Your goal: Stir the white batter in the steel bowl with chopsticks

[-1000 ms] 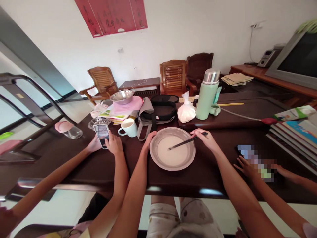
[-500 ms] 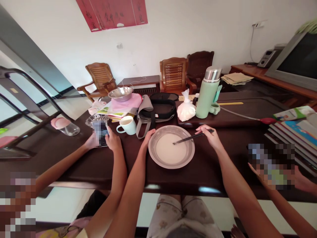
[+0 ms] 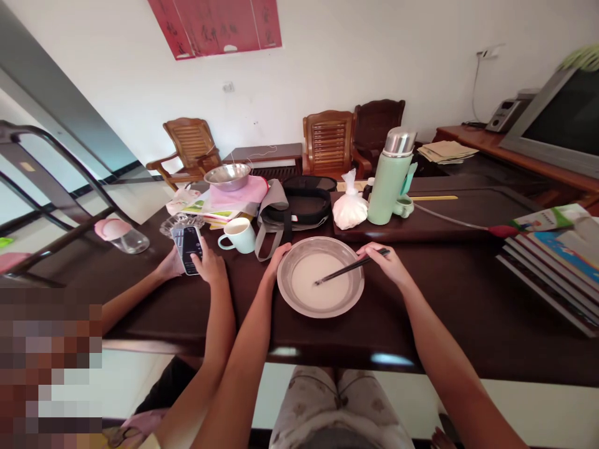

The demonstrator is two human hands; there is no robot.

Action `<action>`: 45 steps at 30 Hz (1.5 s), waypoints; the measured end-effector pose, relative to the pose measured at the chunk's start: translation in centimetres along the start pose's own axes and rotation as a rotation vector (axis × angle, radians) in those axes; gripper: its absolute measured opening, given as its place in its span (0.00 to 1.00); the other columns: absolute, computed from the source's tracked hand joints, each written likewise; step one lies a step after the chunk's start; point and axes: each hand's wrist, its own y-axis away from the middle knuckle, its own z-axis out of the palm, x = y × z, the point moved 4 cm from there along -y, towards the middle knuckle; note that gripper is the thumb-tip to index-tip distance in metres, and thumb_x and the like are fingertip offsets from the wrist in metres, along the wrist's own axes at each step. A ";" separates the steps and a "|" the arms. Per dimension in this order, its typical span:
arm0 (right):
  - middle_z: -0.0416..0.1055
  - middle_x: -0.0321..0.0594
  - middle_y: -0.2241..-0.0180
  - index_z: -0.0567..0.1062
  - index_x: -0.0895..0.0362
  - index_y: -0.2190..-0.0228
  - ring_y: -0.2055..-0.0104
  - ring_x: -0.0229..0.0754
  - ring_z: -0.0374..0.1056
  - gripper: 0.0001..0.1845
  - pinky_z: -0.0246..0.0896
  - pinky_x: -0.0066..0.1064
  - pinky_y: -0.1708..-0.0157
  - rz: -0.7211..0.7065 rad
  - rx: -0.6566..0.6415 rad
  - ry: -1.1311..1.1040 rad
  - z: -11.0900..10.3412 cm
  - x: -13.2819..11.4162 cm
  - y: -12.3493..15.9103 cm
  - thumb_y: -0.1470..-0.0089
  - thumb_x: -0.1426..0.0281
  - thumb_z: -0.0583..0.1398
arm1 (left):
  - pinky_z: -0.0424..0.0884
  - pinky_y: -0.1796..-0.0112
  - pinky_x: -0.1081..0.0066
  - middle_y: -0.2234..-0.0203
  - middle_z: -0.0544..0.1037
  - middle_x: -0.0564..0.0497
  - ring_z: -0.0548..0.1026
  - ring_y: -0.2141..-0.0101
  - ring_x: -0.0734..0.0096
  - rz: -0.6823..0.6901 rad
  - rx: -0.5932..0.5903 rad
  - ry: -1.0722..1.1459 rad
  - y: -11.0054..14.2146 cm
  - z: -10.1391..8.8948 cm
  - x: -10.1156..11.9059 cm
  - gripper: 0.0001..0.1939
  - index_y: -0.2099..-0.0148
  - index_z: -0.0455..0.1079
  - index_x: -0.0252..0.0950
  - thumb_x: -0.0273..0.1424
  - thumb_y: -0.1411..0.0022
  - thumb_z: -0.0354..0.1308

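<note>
A round metal bowl (image 3: 286,299) of white batter sits on the dark table (image 3: 449,299) in front of me. My left hand (image 3: 275,263) grips the bowl's left rim, fingers curled over the edge. My right hand (image 3: 384,260) is closed on a pair of dark chopsticks (image 3: 346,269), whose tips dip into the white batter near the bowl's middle.
To my left another person's hands hold a phone (image 3: 188,249). Behind the bowl stand a white mug (image 3: 239,236), a black bag (image 3: 299,206), a tied white bag (image 3: 350,211) and a green thermos (image 3: 388,181). Stacked books (image 3: 552,262) lie at right.
The chopstick tips swept left across the batter. The hands and phone of a person at the right have left the view. The camera shifted slightly.
</note>
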 end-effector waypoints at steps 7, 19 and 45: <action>0.74 0.38 0.78 0.77 0.54 0.70 0.72 0.44 0.72 0.18 0.65 0.37 0.61 -0.013 0.088 -0.017 -0.7 -0.1 0.0 0.44 0.54 0.56 | 0.57 0.77 0.69 0.90 0.58 0.57 0.68 0.80 0.71 -0.103 -0.117 -0.419 1.1 2.0 0.1 0.26 0.67 0.71 0.46 0.61 0.53 0.51; 0.76 0.39 0.75 0.78 0.54 0.68 0.69 0.44 0.73 0.18 0.65 0.35 0.62 0.000 0.024 -0.007 -0.3 0.3 -0.1 0.44 0.54 0.56 | 0.62 0.76 0.71 0.90 0.61 0.57 0.73 0.76 0.71 -0.109 -0.130 -0.451 1.3 2.9 0.5 0.19 0.70 0.72 0.45 0.55 0.51 0.56; 0.75 0.39 0.78 0.77 0.55 0.70 0.71 0.44 0.73 0.19 0.66 0.35 0.64 -0.020 0.189 -0.014 -1.2 0.2 -0.2 0.45 0.53 0.57 | 0.53 0.79 0.75 0.84 0.58 0.58 0.56 0.82 0.80 -0.528 -0.452 -0.303 7.6 13.4 -10.3 0.18 0.79 0.55 0.36 0.37 0.56 0.63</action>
